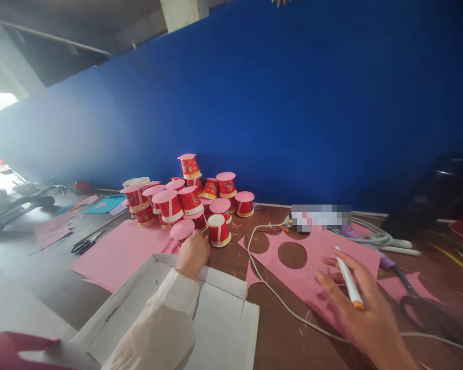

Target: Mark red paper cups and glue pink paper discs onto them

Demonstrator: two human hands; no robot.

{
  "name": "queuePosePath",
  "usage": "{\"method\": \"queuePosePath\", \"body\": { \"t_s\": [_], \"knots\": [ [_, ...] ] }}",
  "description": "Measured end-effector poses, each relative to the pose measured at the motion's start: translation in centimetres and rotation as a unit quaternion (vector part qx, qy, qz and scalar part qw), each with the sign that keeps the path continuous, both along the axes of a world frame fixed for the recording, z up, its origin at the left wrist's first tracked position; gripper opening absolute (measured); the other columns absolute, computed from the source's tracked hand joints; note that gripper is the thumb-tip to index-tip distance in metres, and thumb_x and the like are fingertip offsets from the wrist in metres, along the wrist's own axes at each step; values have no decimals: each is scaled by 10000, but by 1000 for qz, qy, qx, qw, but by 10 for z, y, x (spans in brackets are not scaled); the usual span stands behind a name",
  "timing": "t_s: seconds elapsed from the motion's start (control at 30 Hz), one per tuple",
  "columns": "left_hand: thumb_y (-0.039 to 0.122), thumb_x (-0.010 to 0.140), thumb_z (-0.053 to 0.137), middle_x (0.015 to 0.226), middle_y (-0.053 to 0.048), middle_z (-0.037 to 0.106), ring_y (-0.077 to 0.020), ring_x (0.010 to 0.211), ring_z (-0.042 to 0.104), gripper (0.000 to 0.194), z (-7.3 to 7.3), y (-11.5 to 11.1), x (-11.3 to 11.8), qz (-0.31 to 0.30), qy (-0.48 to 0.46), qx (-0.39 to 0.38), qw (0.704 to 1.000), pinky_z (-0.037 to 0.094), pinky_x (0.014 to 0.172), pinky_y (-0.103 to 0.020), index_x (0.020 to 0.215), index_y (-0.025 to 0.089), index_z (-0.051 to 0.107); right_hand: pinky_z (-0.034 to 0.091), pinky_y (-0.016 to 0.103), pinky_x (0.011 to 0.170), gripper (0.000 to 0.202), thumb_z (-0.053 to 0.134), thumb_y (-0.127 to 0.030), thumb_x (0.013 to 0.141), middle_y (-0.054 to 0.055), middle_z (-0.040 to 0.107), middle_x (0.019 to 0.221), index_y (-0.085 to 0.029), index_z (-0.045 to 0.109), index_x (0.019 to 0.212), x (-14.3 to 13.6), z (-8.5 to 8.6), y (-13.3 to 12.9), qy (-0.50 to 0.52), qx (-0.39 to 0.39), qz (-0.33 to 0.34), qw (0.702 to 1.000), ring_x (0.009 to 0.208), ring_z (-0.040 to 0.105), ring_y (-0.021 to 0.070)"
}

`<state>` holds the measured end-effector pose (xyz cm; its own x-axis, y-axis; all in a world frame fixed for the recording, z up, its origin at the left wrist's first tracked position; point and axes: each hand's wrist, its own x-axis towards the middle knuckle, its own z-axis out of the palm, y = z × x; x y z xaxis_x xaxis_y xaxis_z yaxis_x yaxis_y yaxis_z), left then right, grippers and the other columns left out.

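My left hand (194, 253) is closed at the front of a group of upside-down red paper cups, gripping a paper cup topped with a pink paper disc (182, 229). Its fingertips are partly hidden. Just right of it stands a red cup with a bare white base (218, 222). Several other cups (170, 206) are stacked behind, most with pink discs on top. Over a pink sheet with a round cut-out (312, 277), my right hand (364, 303) holds a white marker with an orange end (349, 280) between its fingers, the other fingers spread.
White cardboard (224, 329) lies under my left forearm. Beyond it are a pink sheet (119, 254) and black scissors (85, 244). A pale cable (281, 293) crosses the brown table. Dark-handled scissors (409, 288) lie at right. A blue panel (293, 113) stands behind.
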<state>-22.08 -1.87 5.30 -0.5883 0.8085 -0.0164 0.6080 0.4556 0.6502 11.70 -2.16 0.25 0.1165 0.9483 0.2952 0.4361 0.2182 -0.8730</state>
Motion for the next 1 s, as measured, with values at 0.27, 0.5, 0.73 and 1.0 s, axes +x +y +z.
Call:
{"method": "queuePosePath", "body": {
  "t_s": [0.27,0.5,0.73,1.0],
  "knots": [
    [283,888,578,1028,-57,698,-192,939,664,248,10,14,88,-163,43,154,974,473,863,-277,1125,209,576,606,324,626,654,667,-611,773,92,691,1147,-271,525,1314,-5,1,-1,-7,-7,-2,1000,722,683,179],
    [323,791,730,1440,-306,456,-376,1396,395,763,-26,122,117,20,51,111,992,306,1127,-471,1397,30,370,607,316,643,639,670,-598,779,96,685,1165,-261,522,1301,1,-9,5,-11,17,8,1000,742,683,175],
    [404,766,756,1363,-252,527,-387,1301,486,674,-36,154,121,140,38,80,986,415,1028,-501,1294,110,457,605,312,661,583,655,-524,823,88,675,1171,-257,493,1316,0,-14,5,-5,15,33,999,695,680,148],
    [377,783,737,1283,-235,562,-379,1234,545,483,-37,166,119,180,31,86,979,457,966,-511,1154,152,524,602,314,698,592,664,-492,832,84,665,1190,-255,469,1339,0,-20,6,12,16,46,999,697,678,136]
  ]
}}
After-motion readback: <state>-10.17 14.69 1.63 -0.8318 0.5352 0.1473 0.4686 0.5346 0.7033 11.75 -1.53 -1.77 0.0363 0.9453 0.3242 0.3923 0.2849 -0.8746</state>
